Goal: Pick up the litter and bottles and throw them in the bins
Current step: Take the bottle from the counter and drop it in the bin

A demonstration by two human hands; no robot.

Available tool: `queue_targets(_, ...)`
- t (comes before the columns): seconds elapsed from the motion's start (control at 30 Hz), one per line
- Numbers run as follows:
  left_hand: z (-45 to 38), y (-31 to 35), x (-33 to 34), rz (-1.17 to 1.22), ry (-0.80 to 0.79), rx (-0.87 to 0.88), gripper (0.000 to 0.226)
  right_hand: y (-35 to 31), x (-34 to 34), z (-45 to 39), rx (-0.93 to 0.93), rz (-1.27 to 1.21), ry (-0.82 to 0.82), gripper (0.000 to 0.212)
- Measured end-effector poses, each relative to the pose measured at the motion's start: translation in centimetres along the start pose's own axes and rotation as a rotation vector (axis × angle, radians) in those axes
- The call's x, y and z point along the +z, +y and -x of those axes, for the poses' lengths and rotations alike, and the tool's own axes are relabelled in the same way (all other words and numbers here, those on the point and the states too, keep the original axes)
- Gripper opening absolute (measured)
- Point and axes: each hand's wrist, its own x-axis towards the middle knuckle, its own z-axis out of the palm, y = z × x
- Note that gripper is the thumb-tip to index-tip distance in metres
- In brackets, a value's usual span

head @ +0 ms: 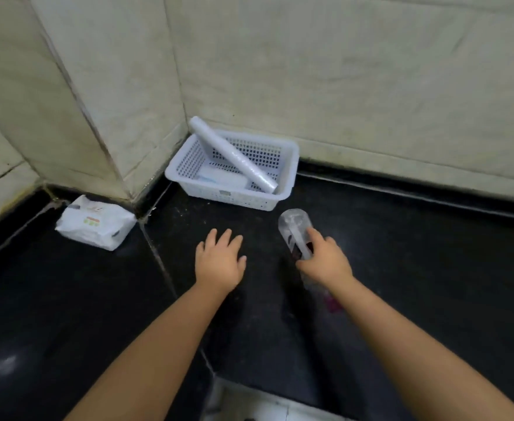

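Note:
A clear plastic bottle [293, 227] with a dark label lies on the black floor, its base pointing toward the wall. My right hand [325, 261] is closed around its middle. My left hand [219, 259] hovers flat beside it, fingers spread, holding nothing. A white perforated basket [234, 196] stands in the wall corner, just beyond the bottle. A white roll [234, 153] leans across the basket and a flat white packet lies inside. A white wipes pack [96, 221] rests on the floor at the left, against the pillar's foot.
Pale tiled walls [356, 80] close the scene at the back, and a jutting pillar [76, 110] stands at left. The floor is black tile [432, 268] with light grout lines. A pale patch [249, 405] shows at the bottom edge.

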Motion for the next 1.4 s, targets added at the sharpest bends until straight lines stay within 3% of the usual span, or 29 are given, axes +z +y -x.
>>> queue_targets(0.17,1.5,14.4,-0.4,-0.027,0.027,0.362,0.051,11.0,-7.7,6.4,0.153,-0.065,0.205,0.064)
queue_targets(0.3,8.7,27.8,1.1,-0.039,0.026,0.670,0.051,22.0,-12.5,16.8,0.291,-0.104,0.344,0.065)
queue_targets(0.57,34.1,50.9,6.9,-0.128,0.044,1.216,0.052,43.8,-15.5,46.7,0.696,-0.193,0.650,0.051)
queue_targets(0.87,64.2,67.4,18.8,-0.273,-0.100,1.822,0.049,60.6,-10.2,74.8,1.275,-0.333,0.888,0.044)
queue_targets(1.17,85.4,83.4,30.9,-0.412,-0.327,2.203,0.049,77.9,-6.6,89.5,1.724,-0.593,0.973,0.047)
queue_targets(1.4,95.9,94.3,37.6,-0.573,-0.407,2.314,0.048,90.2,-3.2,96.6,1.920,-0.958,1.089,0.044)
